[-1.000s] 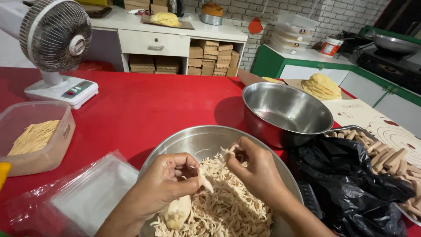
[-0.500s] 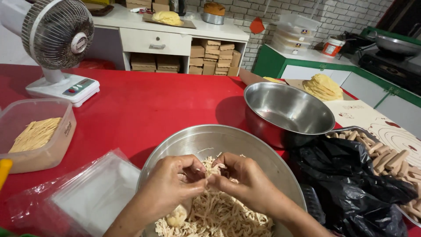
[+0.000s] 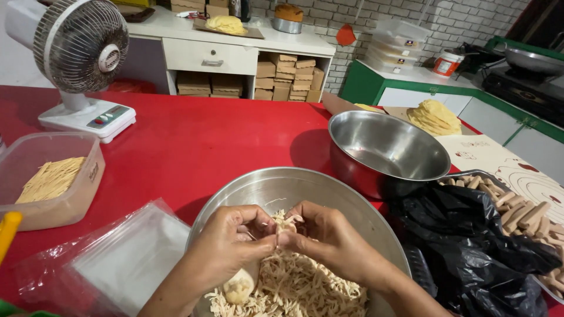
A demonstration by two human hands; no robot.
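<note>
Far left on the red tabletop [image 3: 194, 141]: clear plastic tub [image 3: 56, 202] holding pale yellow strands, rectangular, lidless. Behind it a white desk fan [image 3: 79, 56]. Just right of the tub lies a stack of clear plastic bags [image 3: 120, 258], flat and crumpled at the edge.

Centre: large steel bowl [image 3: 329, 194] with shredded pale meat [image 3: 299, 287] heaped inside. Left hand [image 3: 232, 240] and right hand [image 3: 329, 240] meet over the bowl, fingertips pinched together on a small shred [image 3: 286, 224], knuckles up, wrists low (a larger pale piece [image 3: 239, 286] sits under the left palm; whether it is gripped cannot be told).

Right: empty steel bowl [image 3: 388, 149], then a black plastic bag [image 3: 476, 252] beside a tray of tan rolls [image 3: 523, 211].
</note>
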